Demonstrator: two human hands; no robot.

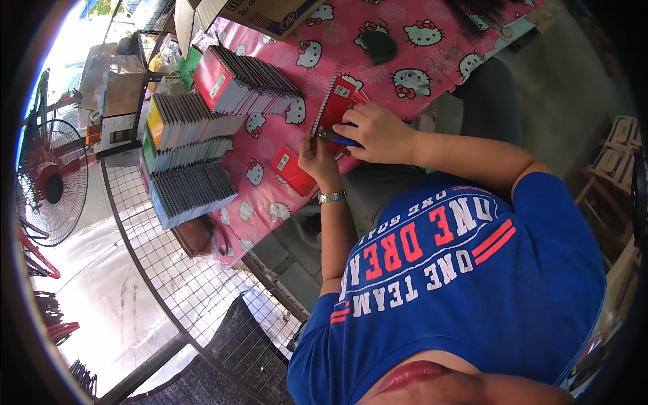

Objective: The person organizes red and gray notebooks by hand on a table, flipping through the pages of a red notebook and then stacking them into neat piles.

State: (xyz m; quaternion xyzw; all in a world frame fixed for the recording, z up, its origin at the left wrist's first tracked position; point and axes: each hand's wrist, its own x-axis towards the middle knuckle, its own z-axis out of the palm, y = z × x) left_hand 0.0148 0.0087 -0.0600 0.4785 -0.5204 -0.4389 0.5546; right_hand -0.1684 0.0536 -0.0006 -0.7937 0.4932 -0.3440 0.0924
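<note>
A red spiral notebook (pixel 335 104) lies slanted on the pink tablecloth in front of me, its white wire coil along the left side. My left hand (pixel 317 158), with a metal-band watch at the wrist, has its fingers closed at the near end of that coil. Blue-handled pliers (pixel 347 141) are gripped in my right hand (pixel 379 131), their metal jaws beside my left fingertips at the coil's end. Just left of my left wrist, a second red notebook (pixel 295 173) lies flat, partly covered by my hand.
Stacks of spiral notebooks stand at the left: red (pixel 226 84), yellow (pixel 160 121), green (pixel 152 152) and blue (pixel 165 206). A cardboard box (pixel 270 15) and a dark green piece (pixel 380 47) sit farther back on the tablecloth (pixel 324 50). Wire mesh (pixel 155 229) and a fan (pixel 54 185) stand left.
</note>
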